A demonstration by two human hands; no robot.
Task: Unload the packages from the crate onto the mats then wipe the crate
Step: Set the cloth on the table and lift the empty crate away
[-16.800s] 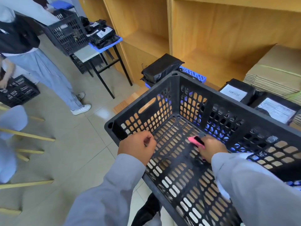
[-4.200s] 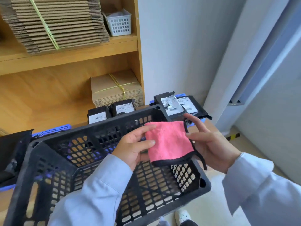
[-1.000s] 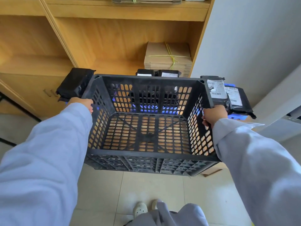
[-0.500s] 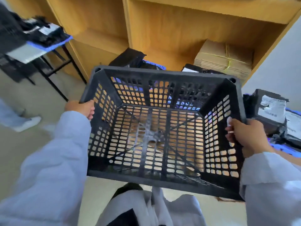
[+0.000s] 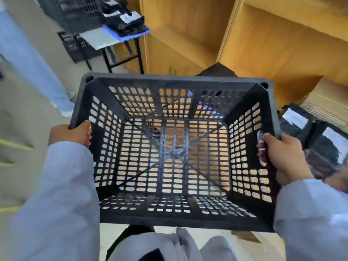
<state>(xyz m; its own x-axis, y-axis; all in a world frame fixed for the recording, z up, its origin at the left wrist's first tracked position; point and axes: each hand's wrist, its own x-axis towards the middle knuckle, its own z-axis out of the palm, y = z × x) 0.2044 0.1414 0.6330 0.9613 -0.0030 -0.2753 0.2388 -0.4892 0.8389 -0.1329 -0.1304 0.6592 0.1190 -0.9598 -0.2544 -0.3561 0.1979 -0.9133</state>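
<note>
I hold a black perforated plastic crate (image 5: 175, 82) in front of me, lifted off any surface, and nothing lies inside it. My left hand (image 5: 70, 133) grips its left rim. My right hand (image 5: 284, 157) grips its right wall, fingers curled inside. Black packages with white labels (image 5: 295, 121) lie at the right on a blue mat, partly hidden by the crate. One more black package (image 5: 216, 71) shows just behind the crate's far rim. The pink cloth is not in view.
A wooden shelf unit (image 5: 263, 44) fills the back. At upper left a small black-legged table (image 5: 113, 40) carries black packages on a blue mat, with black crates (image 5: 71, 12) beside it. A person's light trouser leg (image 5: 28, 59) stands at the left on the tiled floor.
The crate has swung left with my view and sits closer to me; both hands keep their grip on its sides. The side table and the standing person have come further into view.
</note>
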